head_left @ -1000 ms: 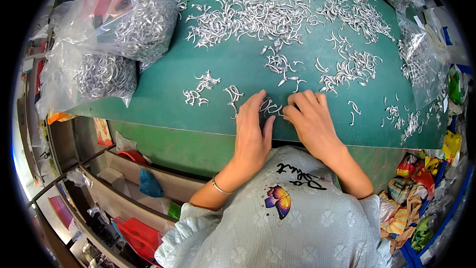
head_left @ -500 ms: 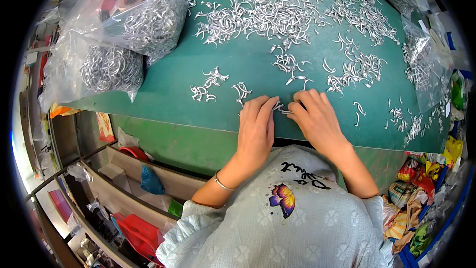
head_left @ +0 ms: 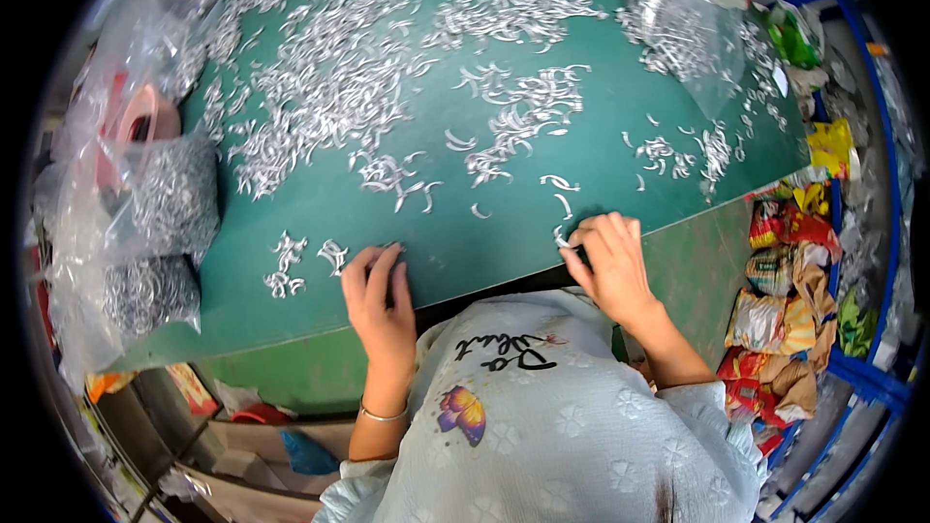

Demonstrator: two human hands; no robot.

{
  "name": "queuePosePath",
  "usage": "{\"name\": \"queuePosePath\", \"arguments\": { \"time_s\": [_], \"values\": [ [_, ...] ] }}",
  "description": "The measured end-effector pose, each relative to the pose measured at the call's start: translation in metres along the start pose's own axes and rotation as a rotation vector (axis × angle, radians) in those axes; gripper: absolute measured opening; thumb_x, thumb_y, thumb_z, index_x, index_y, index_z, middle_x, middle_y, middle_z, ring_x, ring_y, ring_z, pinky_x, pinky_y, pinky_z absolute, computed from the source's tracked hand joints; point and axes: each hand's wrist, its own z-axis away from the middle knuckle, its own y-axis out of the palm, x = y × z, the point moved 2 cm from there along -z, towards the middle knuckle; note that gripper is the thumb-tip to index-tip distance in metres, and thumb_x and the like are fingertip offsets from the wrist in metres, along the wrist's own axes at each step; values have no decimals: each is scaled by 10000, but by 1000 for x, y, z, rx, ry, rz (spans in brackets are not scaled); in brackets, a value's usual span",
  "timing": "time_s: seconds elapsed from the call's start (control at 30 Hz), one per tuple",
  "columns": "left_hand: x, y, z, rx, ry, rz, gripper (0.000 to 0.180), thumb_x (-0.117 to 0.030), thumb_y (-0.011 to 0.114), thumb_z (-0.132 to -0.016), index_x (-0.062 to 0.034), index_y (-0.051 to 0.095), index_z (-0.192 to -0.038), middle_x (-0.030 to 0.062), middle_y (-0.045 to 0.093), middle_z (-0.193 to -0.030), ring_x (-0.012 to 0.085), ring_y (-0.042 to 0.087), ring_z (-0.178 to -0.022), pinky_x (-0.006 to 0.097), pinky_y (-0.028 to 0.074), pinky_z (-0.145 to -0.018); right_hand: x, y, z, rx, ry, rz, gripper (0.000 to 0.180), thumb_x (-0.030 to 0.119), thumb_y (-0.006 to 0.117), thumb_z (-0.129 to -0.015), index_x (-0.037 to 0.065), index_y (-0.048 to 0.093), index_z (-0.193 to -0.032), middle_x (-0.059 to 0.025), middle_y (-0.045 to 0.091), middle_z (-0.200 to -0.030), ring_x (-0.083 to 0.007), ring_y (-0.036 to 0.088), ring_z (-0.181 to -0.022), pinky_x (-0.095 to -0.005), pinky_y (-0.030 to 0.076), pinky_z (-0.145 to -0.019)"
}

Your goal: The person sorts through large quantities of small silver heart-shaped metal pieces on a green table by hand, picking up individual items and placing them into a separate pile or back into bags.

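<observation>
My left hand (head_left: 380,302) rests at the table's near edge with its fingers bent; a small silvery bit shows by its fingertips, too little to make out. Just left of it is a little cluster of curved silver metal pieces (head_left: 332,256), with another small group (head_left: 287,261) beyond. Farther right, my right hand (head_left: 614,266) pinches a curved silver metal piece (head_left: 562,235) between thumb and fingers, low over the table. Two loose pieces (head_left: 560,184) lie just beyond this hand.
Heaps of similar pieces (head_left: 329,87) cover the far part of the green table (head_left: 465,261). Clear plastic bags of pieces (head_left: 174,199) stand at the left, another bag (head_left: 678,34) at the far right. Colourful packages (head_left: 775,320) fill a blue-framed rack (head_left: 867,383) beyond the right edge.
My hands have moved apart from their close position, the right one reaching toward loose pieces on the right. The whole view has turned, so the table's contents appear shifted left.
</observation>
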Motion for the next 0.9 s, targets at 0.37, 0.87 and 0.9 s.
{"name": "queuePosePath", "arguments": {
  "time_s": [0.37, 0.87, 0.9],
  "values": [
    [2, 5, 3, -44, 60, -41, 207, 95, 633, -837, -2, 666, -1017, 138, 606, -1005, 291, 590, -910, 370, 477, -800, -105, -41, 36, -411, 418, 358, 171, 76, 733, -792, 59, 569, -835, -67, 560, -833, -259, 530, -809, -387, 356, -749],
    [-138, 103, -56, 507, 477, 281, 468, 43, 584, -878, -14, 492, -1334, 221, 467, -1370, 406, 444, -1287, 474, 382, -1062, -127, -54, 2, -408, 377, 390, 260, 88, 662, -847, 19, 618, -1094, -113, 576, -1130, -294, 518, -1060, -420, 379, -876],
    [-149, 125, -65, 522, 509, 271, 481, 14, 563, -903, -14, 452, -1370, 230, 437, -1406, 413, 405, -1325, 490, 348, -1091, -124, -48, 0, -371, 353, 346, 269, 79, 655, -849, 7, 615, -1105, -124, 575, -1150, -299, 519, -1079, -420, 381, -897]
  ]
}}
